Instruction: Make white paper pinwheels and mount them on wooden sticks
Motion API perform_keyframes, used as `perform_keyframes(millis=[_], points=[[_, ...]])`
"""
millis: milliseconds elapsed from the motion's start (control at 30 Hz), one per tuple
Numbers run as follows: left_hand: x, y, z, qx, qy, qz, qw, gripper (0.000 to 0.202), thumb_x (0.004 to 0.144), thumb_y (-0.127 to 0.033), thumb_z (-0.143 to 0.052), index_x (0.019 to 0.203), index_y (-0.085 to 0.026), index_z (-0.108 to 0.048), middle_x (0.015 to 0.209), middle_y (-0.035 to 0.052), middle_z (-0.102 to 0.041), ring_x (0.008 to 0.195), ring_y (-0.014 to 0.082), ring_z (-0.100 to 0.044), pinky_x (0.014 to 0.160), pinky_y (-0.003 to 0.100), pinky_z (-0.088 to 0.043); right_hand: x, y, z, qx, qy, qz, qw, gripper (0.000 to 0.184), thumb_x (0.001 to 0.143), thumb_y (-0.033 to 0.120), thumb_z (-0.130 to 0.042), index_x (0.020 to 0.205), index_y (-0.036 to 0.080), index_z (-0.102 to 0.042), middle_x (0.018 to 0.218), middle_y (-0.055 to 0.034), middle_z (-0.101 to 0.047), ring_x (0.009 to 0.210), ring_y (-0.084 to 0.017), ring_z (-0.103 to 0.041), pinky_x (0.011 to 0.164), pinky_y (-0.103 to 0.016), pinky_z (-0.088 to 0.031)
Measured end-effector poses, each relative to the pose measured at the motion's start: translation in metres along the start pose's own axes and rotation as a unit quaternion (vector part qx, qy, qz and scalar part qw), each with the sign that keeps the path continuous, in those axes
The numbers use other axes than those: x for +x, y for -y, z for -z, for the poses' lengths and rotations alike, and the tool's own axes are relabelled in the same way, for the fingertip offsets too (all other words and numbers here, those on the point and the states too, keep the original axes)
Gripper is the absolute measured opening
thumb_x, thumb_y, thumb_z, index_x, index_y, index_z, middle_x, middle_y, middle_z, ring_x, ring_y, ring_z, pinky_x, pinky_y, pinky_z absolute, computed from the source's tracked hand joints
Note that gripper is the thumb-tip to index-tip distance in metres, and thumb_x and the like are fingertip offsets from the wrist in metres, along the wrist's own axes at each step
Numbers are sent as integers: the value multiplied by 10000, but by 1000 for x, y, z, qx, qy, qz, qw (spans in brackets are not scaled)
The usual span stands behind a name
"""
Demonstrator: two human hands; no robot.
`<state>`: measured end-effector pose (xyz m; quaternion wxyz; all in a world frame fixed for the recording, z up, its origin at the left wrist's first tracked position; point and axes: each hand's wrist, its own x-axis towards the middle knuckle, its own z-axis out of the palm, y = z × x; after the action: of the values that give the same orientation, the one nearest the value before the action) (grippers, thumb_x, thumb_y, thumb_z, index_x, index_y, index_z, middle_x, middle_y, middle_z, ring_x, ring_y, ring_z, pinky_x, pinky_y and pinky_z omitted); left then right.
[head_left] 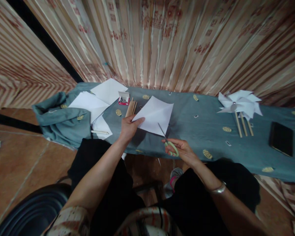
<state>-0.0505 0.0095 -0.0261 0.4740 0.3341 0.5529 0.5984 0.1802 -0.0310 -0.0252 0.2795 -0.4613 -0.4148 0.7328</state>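
Note:
My left hand (129, 127) pinches the left corner of a white square sheet of paper (155, 113), thumb on top. The sheet is held above the cloth-covered table and shows a faint crease. In my right hand (180, 150) is a pair of scissors (173, 148) with light green handles. One blade lies over the paper near its lower right corner; whether the other is under the sheet I cannot tell. Just behind my left hand lies a bundle of thin wooden sticks (131, 108).
White paper sheets (88, 104) and a pale pencil-like stick (100, 132) lie at left. A small red box (124, 99) of small metal pieces stands open behind the sticks. At right are paper pinwheels (238, 102) on sticks and a dark phone-like object (281, 139). A curtain (157, 46) hangs behind.

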Motion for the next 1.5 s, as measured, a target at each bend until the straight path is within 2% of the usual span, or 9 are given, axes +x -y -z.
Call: perform_keyframes(millis=[233, 567, 900, 1500], points=[[-4, 2, -3, -20, 25, 23, 999, 354, 514, -327, -849, 794, -133, -756, 711, 34, -723, 591, 147, -627, 606, 271, -518, 2, 0, 0, 14, -2, 1, 1000, 526, 513, 493, -862, 871, 194, -619, 639, 22, -650, 497, -84, -559, 498, -225, -429], [-3, 5, -2, -14, 26, 25, 999, 329, 530, -323, -840, 788, -136, -757, 677, 25, -711, 564, 137, -609, 590, 263, -498, 3, -2, -1, 20, -21, -5, 1000, 634, 451, 511, -879, 910, 204, -568, 621, 35, -643, 489, -92, -575, 498, -225, -442], [-8, 2, -6, -19, 44, 65, 997, 343, 513, -332, -840, 778, -133, -752, 691, 33, -712, 566, 138, -599, 569, 259, -473, 2, -2, 0, 2, 1, 14, 1000, 551, 515, 518, -855, 874, 204, -578, 630, 28, -637, 499, -85, -563, 490, -207, -420], [-9, 3, -9, -28, 52, 73, 996, 280, 484, -310, -842, 690, -151, -739, 635, 12, -676, 533, 124, -563, 537, 253, -434, 1, 1, -1, 1, -7, 1, 1000, 517, 536, 500, -846, 866, 201, -583, 624, 38, -625, 507, -84, -560, 509, -215, -424]])
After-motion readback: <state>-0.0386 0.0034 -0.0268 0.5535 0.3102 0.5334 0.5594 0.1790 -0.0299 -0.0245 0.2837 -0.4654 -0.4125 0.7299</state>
